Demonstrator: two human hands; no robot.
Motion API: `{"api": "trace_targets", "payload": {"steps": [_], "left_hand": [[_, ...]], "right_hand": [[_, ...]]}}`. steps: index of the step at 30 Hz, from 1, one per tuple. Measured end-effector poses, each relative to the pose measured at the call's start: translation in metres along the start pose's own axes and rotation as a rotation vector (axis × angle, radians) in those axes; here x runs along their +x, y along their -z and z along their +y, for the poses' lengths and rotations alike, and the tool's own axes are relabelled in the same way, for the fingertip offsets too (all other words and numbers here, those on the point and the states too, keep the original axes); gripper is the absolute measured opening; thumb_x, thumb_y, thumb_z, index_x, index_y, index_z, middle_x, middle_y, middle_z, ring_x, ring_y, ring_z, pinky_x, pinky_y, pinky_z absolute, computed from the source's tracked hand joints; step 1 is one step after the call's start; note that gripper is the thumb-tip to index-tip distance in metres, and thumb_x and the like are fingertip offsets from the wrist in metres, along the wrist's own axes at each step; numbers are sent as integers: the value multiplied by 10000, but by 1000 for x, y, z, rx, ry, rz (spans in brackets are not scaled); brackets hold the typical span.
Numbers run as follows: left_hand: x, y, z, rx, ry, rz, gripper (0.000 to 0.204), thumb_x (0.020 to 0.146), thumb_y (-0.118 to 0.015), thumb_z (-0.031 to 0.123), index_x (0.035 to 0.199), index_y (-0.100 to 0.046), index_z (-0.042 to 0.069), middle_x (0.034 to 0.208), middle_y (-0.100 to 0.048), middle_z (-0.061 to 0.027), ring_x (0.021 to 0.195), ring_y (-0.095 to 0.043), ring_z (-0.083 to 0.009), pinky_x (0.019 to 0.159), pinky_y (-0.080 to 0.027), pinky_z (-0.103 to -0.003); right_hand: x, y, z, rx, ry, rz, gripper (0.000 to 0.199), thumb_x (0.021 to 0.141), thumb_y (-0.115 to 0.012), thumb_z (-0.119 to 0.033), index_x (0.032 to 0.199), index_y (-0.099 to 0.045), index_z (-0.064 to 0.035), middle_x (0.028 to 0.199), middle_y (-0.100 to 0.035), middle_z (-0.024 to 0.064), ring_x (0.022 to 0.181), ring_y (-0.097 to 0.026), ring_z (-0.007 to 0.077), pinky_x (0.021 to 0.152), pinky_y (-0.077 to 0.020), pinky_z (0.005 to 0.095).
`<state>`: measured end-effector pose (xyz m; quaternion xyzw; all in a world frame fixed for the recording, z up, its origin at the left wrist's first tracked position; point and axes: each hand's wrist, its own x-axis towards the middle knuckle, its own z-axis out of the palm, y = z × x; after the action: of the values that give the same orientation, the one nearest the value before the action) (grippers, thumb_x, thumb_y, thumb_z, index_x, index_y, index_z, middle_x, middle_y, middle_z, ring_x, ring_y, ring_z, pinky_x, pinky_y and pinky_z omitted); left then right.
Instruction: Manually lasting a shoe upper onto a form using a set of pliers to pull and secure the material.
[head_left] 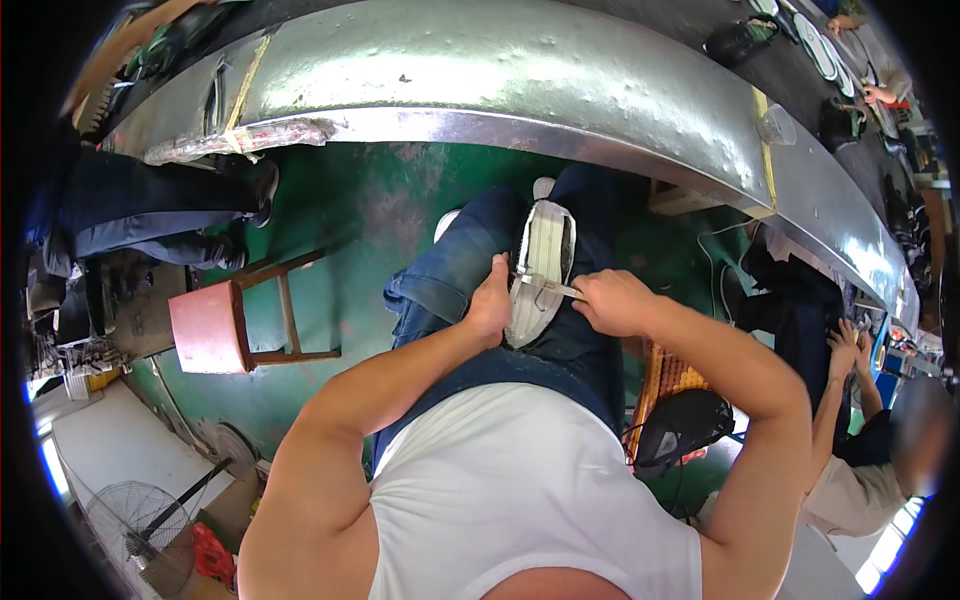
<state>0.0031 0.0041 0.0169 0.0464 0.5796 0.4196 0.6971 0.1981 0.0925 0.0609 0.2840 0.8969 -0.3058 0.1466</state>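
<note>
At far left I see a co-worker's legs [150, 205], cut off by the lens's dark rim, then a stool [207, 330] with a pink seat. Next my left hand [488, 308], its forearm angling inward, has its grip clamped on the shoe's left edge; the thumb points away from the body, and the other fingers are mostly hidden. The shoe [550, 235] lies over the thighs, pale sole up, its long axis running from waist toward knees, far end leaning slightly right; I can't tell toe from heel. A pale, narrow strip [557, 288] crosses the sole, too small for me to identify. My right hand [618, 302], elbow bent outward and knuckles up, has its grip pinched together on the strip's right end, fingertips partly hidden. Farther right sits a black bag [685, 430].
</note>
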Motion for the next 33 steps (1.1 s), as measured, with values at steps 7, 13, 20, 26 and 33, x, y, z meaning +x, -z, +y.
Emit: {"api": "trace_targets", "payload": {"steps": [7,13,20,26,33], "left_hand": [[38,17,-34,649,-498,246,585,1086,-251,386,1446,-435,-37,1415,-527,-238,1345,-482,-323,1123,-343,-342],[29,21,-36,765,-628,208,550,1081,-263,324,1420,-437,-73,1404,-505,-290,1325,-483,-401,1103,-372,-375],[23,22,-30,752,-648,161,529,1069,-330,292,1458,-377,-63,1448,-447,-297,1355,-434,-419,1123,-354,-401],[20,27,-32,1014,-832,98,542,1041,-413,268,1529,-307,57,1517,-290,-344,1270,-476,-501,1074,-414,-430],[14,28,-7,1231,-706,-74,566,1021,-452,284,1554,-277,217,1479,-179,-464,1020,-599,-554,900,-527,-495]], "right_hand": [[-16,-44,-11,155,-83,299,184,851,-662,-178,953,-596,-39,877,-662,185,823,-660,388,734,-526,482],[-27,0,-17,72,-146,86,226,833,-638,-110,1011,-590,20,907,-641,223,849,-654,399,774,-530,469],[-2,-10,-4,-144,-152,302,224,851,-605,-85,1034,-580,43,935,-651,222,852,-660,394,761,-538,450],[-9,-45,17,53,-165,418,185,868,-638,-146,995,-590,-21,932,-662,182,854,-660,379,728,-531,464],[-14,25,23,326,-246,-18,245,928,-612,-242,954,-600,1,884,-659,266,882,-641,451,781,-493,514]]}}
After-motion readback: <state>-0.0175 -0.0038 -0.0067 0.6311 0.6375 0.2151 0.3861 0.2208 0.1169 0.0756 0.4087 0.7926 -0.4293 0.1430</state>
